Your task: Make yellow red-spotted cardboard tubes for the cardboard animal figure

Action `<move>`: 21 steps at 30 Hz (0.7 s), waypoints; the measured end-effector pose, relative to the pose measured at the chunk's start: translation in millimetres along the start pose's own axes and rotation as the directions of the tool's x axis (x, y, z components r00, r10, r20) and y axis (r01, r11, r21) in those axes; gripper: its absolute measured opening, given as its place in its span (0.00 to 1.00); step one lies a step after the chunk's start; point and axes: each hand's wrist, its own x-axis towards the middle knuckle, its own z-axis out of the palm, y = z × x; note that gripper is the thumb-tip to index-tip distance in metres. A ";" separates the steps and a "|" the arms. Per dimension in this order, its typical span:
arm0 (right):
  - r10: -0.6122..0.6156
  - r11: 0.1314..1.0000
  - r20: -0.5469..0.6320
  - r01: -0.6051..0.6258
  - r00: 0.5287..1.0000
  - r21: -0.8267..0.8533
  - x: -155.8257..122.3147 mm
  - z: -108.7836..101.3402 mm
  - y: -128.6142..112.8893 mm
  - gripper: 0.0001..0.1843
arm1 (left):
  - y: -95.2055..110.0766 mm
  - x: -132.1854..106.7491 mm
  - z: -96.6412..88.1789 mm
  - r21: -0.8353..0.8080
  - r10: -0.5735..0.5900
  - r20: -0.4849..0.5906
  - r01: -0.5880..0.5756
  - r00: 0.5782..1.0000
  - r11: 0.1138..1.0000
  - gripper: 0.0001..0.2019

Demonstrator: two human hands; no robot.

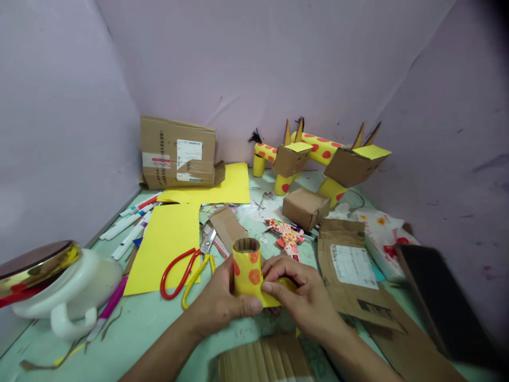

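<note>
Upright in front of me is a cardboard tube (247,265), covered in yellow paper with orange-red spots, its corrugated inside showing at the open top. My left hand (226,300) is closed around its left side and lower front, thumb across the base. On the other side, my right hand (300,292) pinches the yellow paper at the tube's right edge between thumb and fingers. A flap of yellow paper sticks out at the lower right, partly hidden by that hand. Scissors (190,270) with one red and one yellow handle lie left of the tube.
Two spotted cardboard animals (294,159) stand at the back. Yellow sheets (167,249), markers (131,233) and a white mug (75,286) are at left. Cardboard pieces (345,254), a small box (305,207) and a phone (441,302) lie right; corrugated cardboard (266,361) is nearest me.
</note>
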 end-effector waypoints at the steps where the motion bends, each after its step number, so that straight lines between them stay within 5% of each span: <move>1: 0.003 1.000 0.000 -0.003 1.000 0.001 0.0 0.1 -0.3 0.05 | 0.5 0.1 0.2 0.006 0.015 -0.003 -0.015 1.000 1.000 0.25; 12: 0.004 0.996 -0.015 -0.005 1.000 -0.093 -0.5 -1.8 -3.5 0.07 | -4.5 -2.6 -3.1 -0.122 0.057 0.060 -0.050 0.997 0.991 0.24; 21: -0.033 0.967 -0.062 0.016 0.998 -0.253 -3.0 -1.5 -4.6 0.02 | -11.0 2.5 -10.4 -0.138 0.084 -0.054 -0.090 0.995 0.986 0.20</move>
